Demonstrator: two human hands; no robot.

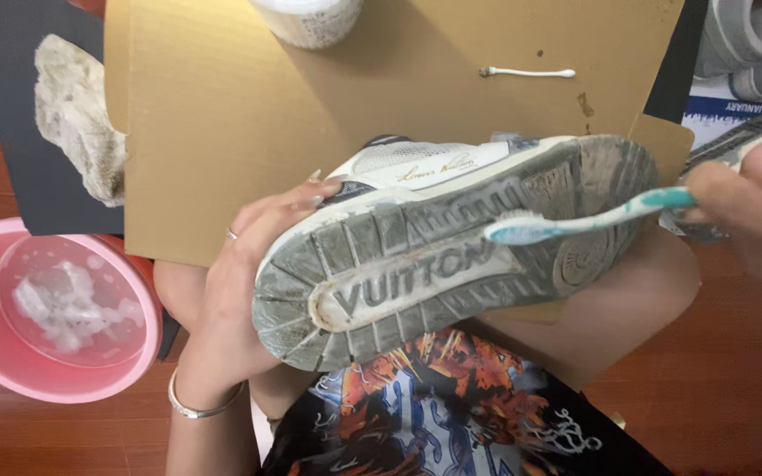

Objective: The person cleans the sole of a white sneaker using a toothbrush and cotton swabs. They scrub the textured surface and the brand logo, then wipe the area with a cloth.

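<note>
- Your left hand (253, 264) grips the toe end of a white sneaker (451, 256), fingers curled over the upper and palm against the sole's edge, so the shoe is tipped with its dirty grey sole facing you.
- The sneaker sits at the centre of the view, toe toward 8 o'clock and heel toward 2 o'clock, held above your lap and a sheet of brown cardboard (222, 115).
- Your right hand (751, 207), coming in from 3 o'clock, is closed around the handle of a white and teal toothbrush (575, 225); its bristle head touches the middle of the sole.
- A silver bracelet (200, 407) circles your left wrist, and a ring shows on one finger.
- At 9 o'clock a pink basin (11, 370) holds foamy water on the red wooden floor (716, 379).
- Toward 10 o'clock a crumpled, grimy cloth (77, 115) lies on a dark mat, just beside the cardboard.
- At 12 o'clock a white container (310, 19) stands on the cardboard, cut off by the frame; a cotton swab (529, 72) lies toward 1 o'clock.
- Another grey and white shoe (751, 40) shows at 2 o'clock, well apart from yours.
</note>
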